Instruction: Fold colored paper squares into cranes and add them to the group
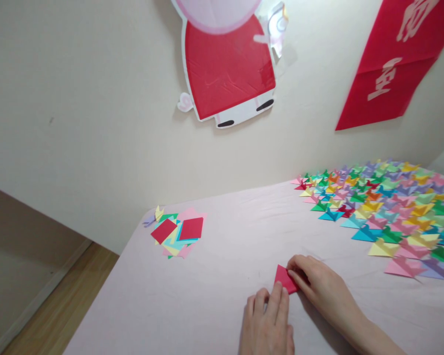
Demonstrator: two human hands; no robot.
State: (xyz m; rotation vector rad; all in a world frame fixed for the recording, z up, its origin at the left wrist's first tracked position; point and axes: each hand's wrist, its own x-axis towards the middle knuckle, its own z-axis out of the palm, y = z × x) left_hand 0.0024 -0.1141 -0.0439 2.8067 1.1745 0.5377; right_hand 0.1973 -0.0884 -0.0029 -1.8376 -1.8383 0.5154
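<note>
A small folded piece of red origami paper [283, 279] lies flat on the pale pink cloth near the front. My left hand [268, 315] rests beside it with fingers stretched out, their tips pressing on its lower left edge. At its right side, my right hand [314, 281] pinches the paper's edge between thumb and fingers. Part of the paper is hidden beneath the fingers of both hands.
Rows of colourful folded paper birds [388, 207] cover the table's right side. Loose coloured paper squares [191, 229] lie in a pile at the left, beside a yellow folded piece [159, 213]. A wall with a red-bodied cartoon cutout [229, 69] and a red banner [392, 64] stands behind.
</note>
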